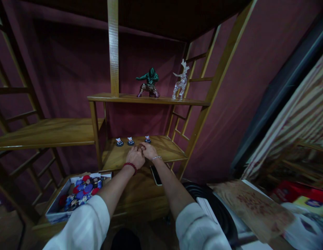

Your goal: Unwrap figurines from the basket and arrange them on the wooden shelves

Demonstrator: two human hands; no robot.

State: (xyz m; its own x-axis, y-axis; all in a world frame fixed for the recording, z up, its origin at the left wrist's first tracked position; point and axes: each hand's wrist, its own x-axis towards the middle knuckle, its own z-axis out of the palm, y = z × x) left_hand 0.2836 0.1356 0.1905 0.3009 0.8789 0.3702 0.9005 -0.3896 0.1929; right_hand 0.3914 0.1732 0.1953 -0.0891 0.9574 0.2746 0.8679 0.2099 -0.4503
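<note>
My left hand, with a dark red bead bracelet, and my right hand, with a thin silver bracelet, meet over the middle wooden shelf. Both have their fingers curled together; whatever is between them is hidden. Just beyond my hands, three small white figurines on dark round bases stand in a loose row: a left one, a middle one and a right one. The right figurine is nearest to my right hand's fingers, and I cannot tell whether they touch.
Above, a green-and-purple crouching figure and a clear deer stand on the upper shelf. A box of small figures and coloured discs sits lower left. A phone lies below my right forearm. Cardboard lies at right.
</note>
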